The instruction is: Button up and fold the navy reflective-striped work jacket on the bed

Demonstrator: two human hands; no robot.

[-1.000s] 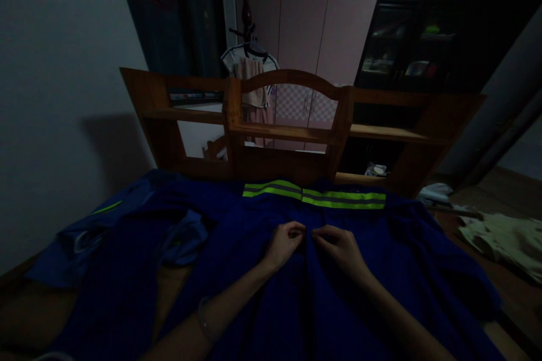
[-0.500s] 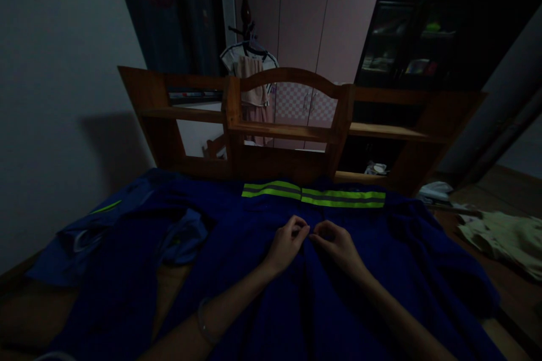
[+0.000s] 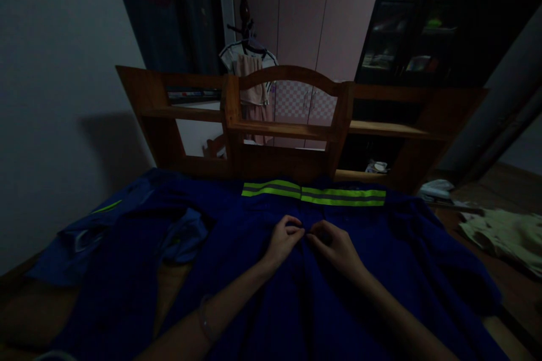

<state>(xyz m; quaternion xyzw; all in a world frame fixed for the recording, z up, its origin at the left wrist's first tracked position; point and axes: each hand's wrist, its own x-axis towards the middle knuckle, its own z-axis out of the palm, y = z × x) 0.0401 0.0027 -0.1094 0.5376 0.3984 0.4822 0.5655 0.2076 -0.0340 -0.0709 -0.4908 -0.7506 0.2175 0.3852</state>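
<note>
A dark blue work jacket (image 3: 393, 271) lies spread out before me, its sleeves out to the sides. Across its chest runs a yellow-green reflective strip (image 3: 342, 197) with a grey band, split at the front opening. My left hand (image 3: 284, 243) is closed in a pinch at the front opening, just below the strip. Close beside it, my right hand (image 3: 336, 243) pinches the opposite front edge, thumb against fingers. The fingertips nearly meet, and the darkness hides any button or fastener between them.
A wooden headboard with shelves (image 3: 290, 131) rises behind the jacket. More blue clothing (image 3: 63, 256) is heaped at the left. A pale cloth (image 3: 503, 237) lies at the right. Beyond stand a pink wardrobe (image 3: 302, 17) and a coat stand with hung clothes (image 3: 250, 79).
Both hands have shifted slightly left, their fingertips still close together at the jacket's front opening. The jacket lies as before.
</note>
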